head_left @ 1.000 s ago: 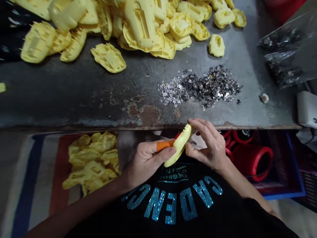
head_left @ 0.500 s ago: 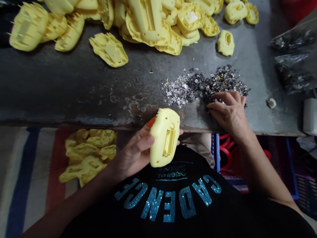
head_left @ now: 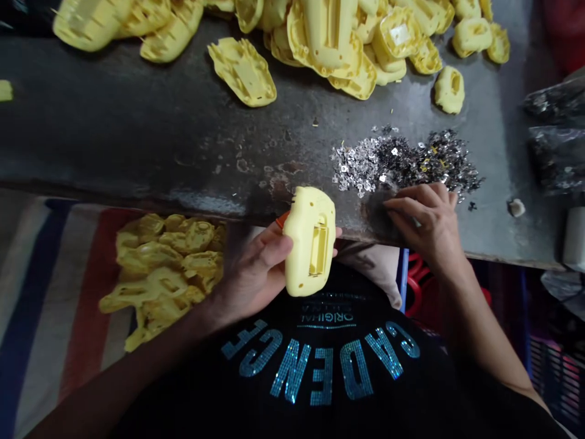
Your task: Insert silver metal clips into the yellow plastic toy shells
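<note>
My left hand [head_left: 260, 268] is closed around a yellow plastic shell [head_left: 309, 244] in front of the table's edge. The shell's outer side, with a long rectangular slot and small holes, faces up. Something orange shows by my left index finger, behind the shell. At the near edge of a heap of small shiny metal pieces [head_left: 404, 160], my right hand [head_left: 427, 222] rests with thumb and fingertips drawn together low over the table. Whatever may be between those fingertips is too small to make out.
Many yellow shells [head_left: 326, 36] are piled along the back of the dark metal table [head_left: 137, 134]. Clear bags of metal pieces [head_left: 557, 158] lie at the right. Below the table's edge, more yellow parts [head_left: 164, 268] sit at left; a blue basket [head_left: 548, 366] stands at right.
The view has shifted, so the table's contents appear farther right. My right hand has drawn back slightly from the metal pieces toward the table's near edge. My left hand still holds the shell.
</note>
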A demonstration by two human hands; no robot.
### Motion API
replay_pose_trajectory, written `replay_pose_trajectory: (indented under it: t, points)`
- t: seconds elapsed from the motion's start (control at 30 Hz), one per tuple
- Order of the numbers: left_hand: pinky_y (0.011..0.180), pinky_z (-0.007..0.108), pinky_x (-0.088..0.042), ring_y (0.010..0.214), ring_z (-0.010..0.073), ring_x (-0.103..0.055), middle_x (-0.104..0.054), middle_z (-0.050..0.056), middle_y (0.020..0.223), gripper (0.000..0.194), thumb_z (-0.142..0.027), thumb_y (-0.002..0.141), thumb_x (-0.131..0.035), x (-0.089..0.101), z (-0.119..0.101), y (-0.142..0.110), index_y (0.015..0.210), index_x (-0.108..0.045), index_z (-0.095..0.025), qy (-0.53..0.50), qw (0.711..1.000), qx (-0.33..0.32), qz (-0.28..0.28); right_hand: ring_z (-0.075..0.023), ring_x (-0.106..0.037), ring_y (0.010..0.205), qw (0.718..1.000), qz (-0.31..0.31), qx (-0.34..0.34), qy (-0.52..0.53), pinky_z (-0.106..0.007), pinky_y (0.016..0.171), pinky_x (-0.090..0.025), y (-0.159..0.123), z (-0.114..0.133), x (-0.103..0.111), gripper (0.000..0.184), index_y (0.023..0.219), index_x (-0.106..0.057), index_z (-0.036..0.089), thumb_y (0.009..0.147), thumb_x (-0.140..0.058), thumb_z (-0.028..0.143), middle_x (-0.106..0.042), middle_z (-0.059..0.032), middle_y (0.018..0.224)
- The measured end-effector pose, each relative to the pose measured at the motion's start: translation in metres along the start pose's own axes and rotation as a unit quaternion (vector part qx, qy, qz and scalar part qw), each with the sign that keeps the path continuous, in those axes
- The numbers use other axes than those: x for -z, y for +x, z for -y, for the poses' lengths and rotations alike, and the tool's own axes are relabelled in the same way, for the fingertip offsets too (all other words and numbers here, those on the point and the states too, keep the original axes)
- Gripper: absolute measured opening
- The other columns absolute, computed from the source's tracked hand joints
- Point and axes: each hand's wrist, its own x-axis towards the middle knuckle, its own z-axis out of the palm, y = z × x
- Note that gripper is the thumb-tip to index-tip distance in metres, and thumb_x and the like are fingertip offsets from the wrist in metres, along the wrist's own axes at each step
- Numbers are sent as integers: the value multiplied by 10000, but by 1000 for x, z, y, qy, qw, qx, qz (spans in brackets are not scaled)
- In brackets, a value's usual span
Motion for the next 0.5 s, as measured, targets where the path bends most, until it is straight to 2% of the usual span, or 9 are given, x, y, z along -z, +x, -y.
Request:
replay_pose_trajectory:
  t: [0.13,0.2,0.33,0.5]
  points:
    - [1111,348,-671,1305,296,-863,-887,94,1461,698,-618,1026,-878,-5,-2,1,1627,-760,-284,3,1000,0,-3,-299,-706,1081,997,-70,-35,18,-468,912,-422,-22,-7,17,121,1172,-875,338,1126,-770,295,-870,-48,1138]
    - [1099,345,-675,1289,288,-865,-891,92,1449,728,-620,1004,-905,-8,-3,2,1632,-752,-285,8,1000,14,-20,-291,-717,1049,995,-80,-49,21,-465,909,-429,-30,-7,18,117,1162,-869,330,1126,-767,285,-867,-40,1091]
    - [1117,389,-662,1341,327,-837,-875,127,1475,726,-607,1014,-890,-11,0,3,1626,-745,-243,5,999,14,-39,-254,-718,977,996,-80,-21,35,-451,888,-426,-33,3,5,96,1158,-841,319,1136,-766,263,-859,-9,1031]
    - [1158,409,-642,1446,340,-789,-866,130,1500,560,-515,1039,-843,-12,7,4,1512,-811,-217,-19,999,-8,-38,-249,-679,969,996,-78,37,-9,-450,910,-429,-19,26,-14,48,1144,-818,316,1145,-779,288,-838,1,1005]
